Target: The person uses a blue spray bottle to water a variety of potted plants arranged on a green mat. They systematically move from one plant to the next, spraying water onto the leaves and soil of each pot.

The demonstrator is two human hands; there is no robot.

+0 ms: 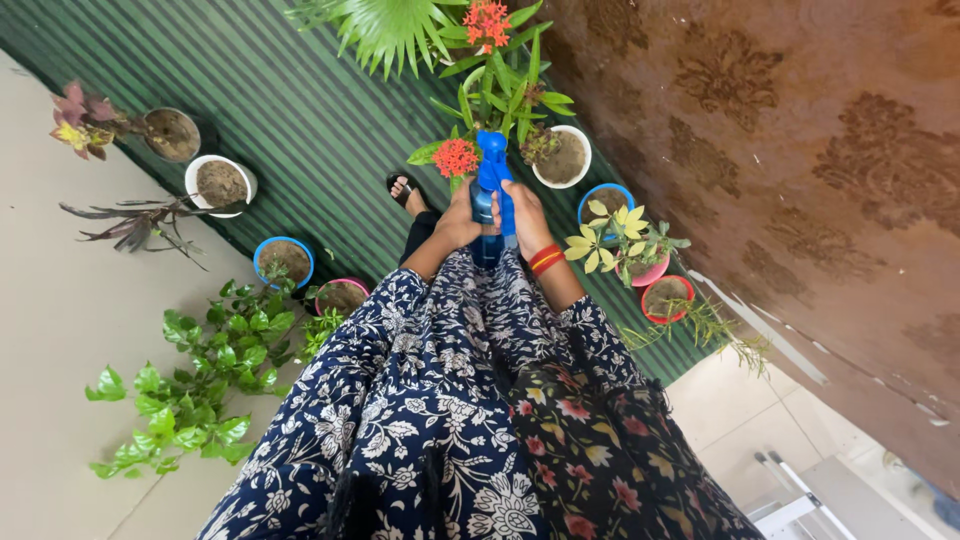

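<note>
Green ribbed matting (300, 130) carries potted plants; at centre frame, both hands, left hand (458, 222) and right hand (527, 220), grip clamped on a blue plastic spray bottle (490, 200) aimed at a red-flowered plant (457, 157); no wetness is discernible on the soil.

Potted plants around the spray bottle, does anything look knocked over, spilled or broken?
Nothing stands out. The pots sit upright on the green mat, no soil spilled. Both hands, left hand and right hand, hold the blue spray bottle upright.

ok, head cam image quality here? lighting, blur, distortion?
Head view: soft, even daylight, no hard shadows or glare; wide-angle tilt bends the green corrugated sheet and wall lines; the blue spray bottle, left hand and right hand are sharp; frame corners go slightly soft.
</note>
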